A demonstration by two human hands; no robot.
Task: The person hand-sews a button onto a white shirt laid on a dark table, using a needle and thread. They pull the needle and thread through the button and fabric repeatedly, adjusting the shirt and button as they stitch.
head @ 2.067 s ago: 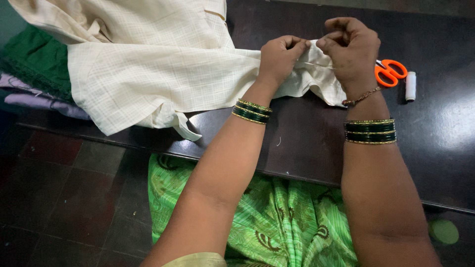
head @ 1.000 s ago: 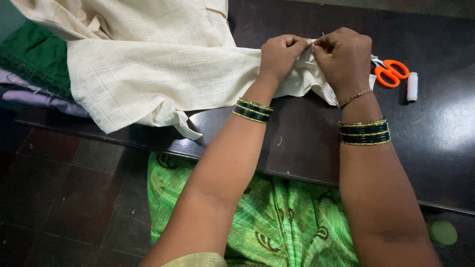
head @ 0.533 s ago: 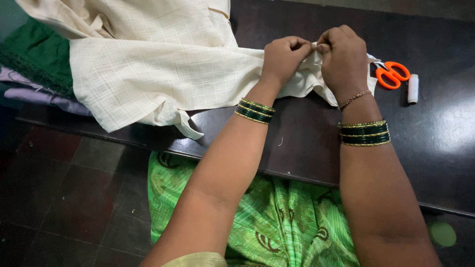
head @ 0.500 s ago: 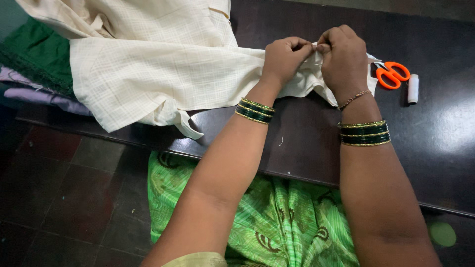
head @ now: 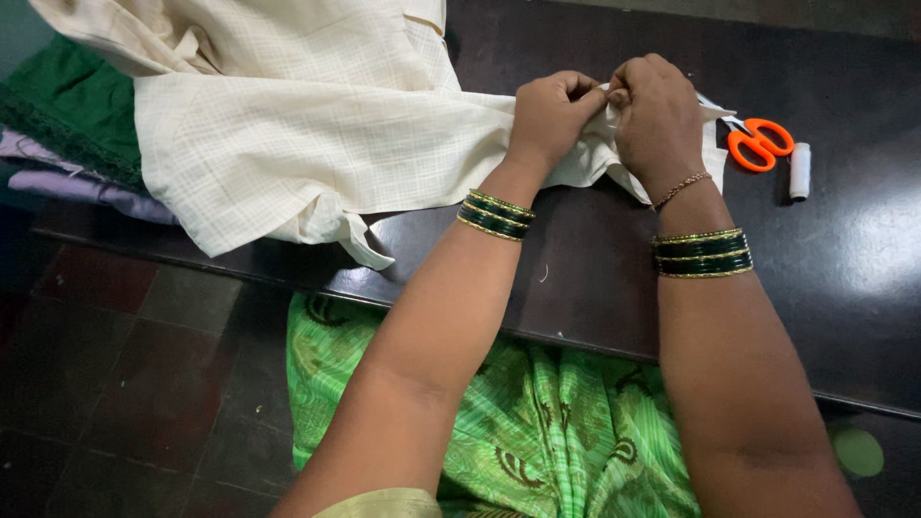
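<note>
Now both hands pinch the cream cloth point(head: 317, 153) edge. Left hand point(head: 549, 113) and right hand point(head: 657, 115) fingers point(head: 614, 94) meet, cloth bunched between them on the desk point(head: 863, 259).

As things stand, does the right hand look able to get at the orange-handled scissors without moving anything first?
Probably yes. The scissors lie on the dark table just beside the right hand, nothing between them, but that hand is pinching the cream cloth and would have to let go.

Left hand point(head: 552, 110) and right hand point(head: 657, 115) pinch cream cloth point(head: 317, 144) — orange scissors point(head: 758, 144) nearby.
</note>
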